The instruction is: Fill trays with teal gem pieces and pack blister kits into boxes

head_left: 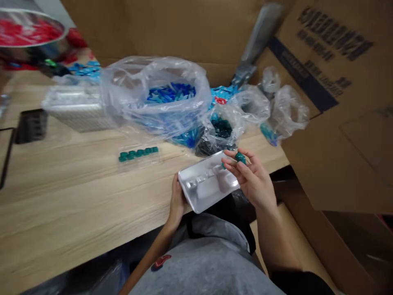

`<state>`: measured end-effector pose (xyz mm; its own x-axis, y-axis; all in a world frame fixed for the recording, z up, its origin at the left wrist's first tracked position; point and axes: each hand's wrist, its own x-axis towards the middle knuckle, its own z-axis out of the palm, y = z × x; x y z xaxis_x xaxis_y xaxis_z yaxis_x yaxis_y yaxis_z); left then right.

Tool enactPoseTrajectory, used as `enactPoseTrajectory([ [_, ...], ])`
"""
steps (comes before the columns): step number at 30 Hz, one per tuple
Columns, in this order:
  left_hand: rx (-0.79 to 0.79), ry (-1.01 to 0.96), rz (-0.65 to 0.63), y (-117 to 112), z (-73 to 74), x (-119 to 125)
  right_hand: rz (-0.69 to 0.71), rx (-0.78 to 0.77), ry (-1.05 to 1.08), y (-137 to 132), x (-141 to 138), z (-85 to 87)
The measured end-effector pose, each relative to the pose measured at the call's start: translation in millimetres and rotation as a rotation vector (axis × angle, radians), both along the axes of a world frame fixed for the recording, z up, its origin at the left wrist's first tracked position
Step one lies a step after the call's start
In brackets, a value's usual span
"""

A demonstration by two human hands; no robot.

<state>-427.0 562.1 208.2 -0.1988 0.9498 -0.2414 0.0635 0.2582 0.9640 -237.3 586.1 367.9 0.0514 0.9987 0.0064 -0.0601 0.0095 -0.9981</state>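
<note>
My left hand [177, 198] grips the left edge of a shiny, translucent plastic tray [202, 192] with moulded hollows. The tray is tilted at the table's front edge, close to my body. Over its right end, my right hand [258, 180] pinches a small dark green piece [240, 157] between thumb and fingers. A second bit of green shows by the lower fingertips; its shape is too small to tell. Just behind the tray, a clear bag [222, 127] holds several dark green pieces. Left of it, a row of green pieces [139, 153] lies in a clear tray on the table.
A large clear bag [123, 90] with blue pieces stands at the back, beside a stack of clear trays [78, 110]. Crumpled plastic bags [288, 110] lie at the right. A cardboard box [346, 135] borders the wooden table [76, 196]. A bowl of red pieces [30, 32] is back left.
</note>
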Motion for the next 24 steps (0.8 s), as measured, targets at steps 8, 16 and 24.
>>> enactPoseTrajectory([
  [8, 0.459, 0.119, -0.023, 13.1, 85.0, -24.9, 0.032, -0.011, 0.099, -23.7, -1.0, 4.1],
  [16, 1.028, 0.426, -0.198, 14.0, 162.1, 6.4, 0.352, 0.057, 0.248, -1.8, -19.0, 26.9],
  [24, 0.94, 0.517, -0.187, 24.1, 169.2, 28.5, 0.346, 0.116, 0.16, 21.4, 3.6, 23.7],
])
